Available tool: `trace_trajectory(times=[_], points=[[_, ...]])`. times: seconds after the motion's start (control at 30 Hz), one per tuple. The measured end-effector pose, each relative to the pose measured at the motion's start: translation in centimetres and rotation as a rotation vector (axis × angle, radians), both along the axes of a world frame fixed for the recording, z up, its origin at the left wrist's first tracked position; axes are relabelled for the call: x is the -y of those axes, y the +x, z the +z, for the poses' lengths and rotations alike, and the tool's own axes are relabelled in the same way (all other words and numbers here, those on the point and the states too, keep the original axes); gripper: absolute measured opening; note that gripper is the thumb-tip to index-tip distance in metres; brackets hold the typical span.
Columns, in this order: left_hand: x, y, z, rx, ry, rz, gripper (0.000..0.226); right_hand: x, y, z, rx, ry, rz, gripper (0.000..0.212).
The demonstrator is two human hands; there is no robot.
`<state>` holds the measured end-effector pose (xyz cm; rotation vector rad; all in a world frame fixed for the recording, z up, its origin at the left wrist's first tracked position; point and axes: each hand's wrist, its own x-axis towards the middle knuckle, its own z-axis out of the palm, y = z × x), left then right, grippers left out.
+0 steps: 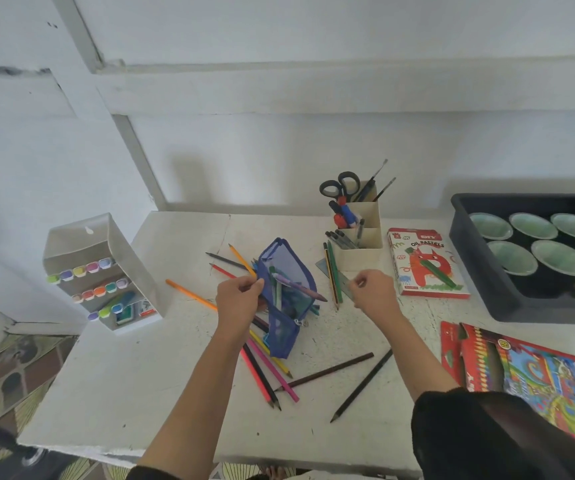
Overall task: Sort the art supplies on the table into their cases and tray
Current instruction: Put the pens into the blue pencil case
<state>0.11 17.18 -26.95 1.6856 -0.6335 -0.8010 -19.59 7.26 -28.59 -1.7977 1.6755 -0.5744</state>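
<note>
1. Holding open the blue mesh pouch (284, 268) at mid-surface, a person's left hand (239, 297) has its fingers (253, 284) curled onto the pouch's upper rim. Pens and pencils already stick out of its mouth.
2. Just to the right, the right hand (374, 292) pinches what looks like a translucent green ruler (346, 287) between thumb and curled fingers (360, 282). The ruler lies beside two pencils, in front of the cream desk organiser (365, 244).
3. The pouch is soft, limp mesh and will likely sag shut unless its rim is held, so the grip belongs there.
4. The ruler appears thin, light and stiff, and lies flat. An edge or corner pinch seems the surest hold, as its smooth face may slip.
5. Loose coloured pencils (268, 372) are scattered across the white surface (140, 393), some under the pouch. They are light, rigid and apt to roll, and are best taken mid-shaft.
6. An oil pastels box (424, 265), a dark tray (480, 271) and a coloured-pencil case (528, 372) sit to the right.
</note>
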Motion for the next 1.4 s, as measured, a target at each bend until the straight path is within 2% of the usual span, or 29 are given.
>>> trace_trajectory(times=[0.03, 0.13, 0.27, 0.53, 0.8, 0.93, 1.0, 1.13, 1.3, 1.4], points=[[0.0, 0.1, -0.1, -0.013, 0.002, 0.011, 0.022, 0.3, -0.7, -0.9, -0.084, -0.001, -0.014, 0.015], [0.0, 0.2, 0.1, -0.054, 0.01, 0.07, 0.021, 0.4, -1.6, -3.2, -0.282, 0.029, 0.03, 0.035], [0.0, 0.6, -0.2, -0.005, 0.053, 0.161, 0.021, -0.2, -1.2, -4.1, -0.386, -0.008, 0.036, 0.037], [-0.7, 1.7, -1.3, 0.011, 0.145, 0.278, 0.027, 0.1, -1.1, -3.8, -0.336, 0.05, -0.003, 0.035], [-0.6, 1.3, -1.6, 0.011, 0.148, 0.283, 0.027, -0.6, -2.3, -2.7, -0.284, 0.168, 0.022, 0.033], [-0.5, 1.1, -1.6, 0.027, 0.144, 0.265, 0.012, -0.3, -3.3, -1.7, -0.264, 0.122, 0.017, 0.031], [-0.4, 0.9, -1.7, 0.071, 0.149, 0.254, 0.016, -0.2, -3.5, -1.2, -0.254, 0.069, -0.003, 0.027], [-0.1, 0.4, -1.9, 0.154, 0.144, 0.211, 0.022, -0.2, -3.9, -0.3, -0.161, -0.09, -0.022, 0.022], [0.1, -0.1, -1.6, 0.196, 0.105, 0.167, 0.021, -1.2, -3.5, 0.8, 0.111, -0.381, -0.061, 0.018], [0.3, -0.4, -1.5, 0.209, 0.084, 0.155, 0.018, -1.9, -2.6, 1.9, 0.298, -0.472, -0.033, 0.016]])
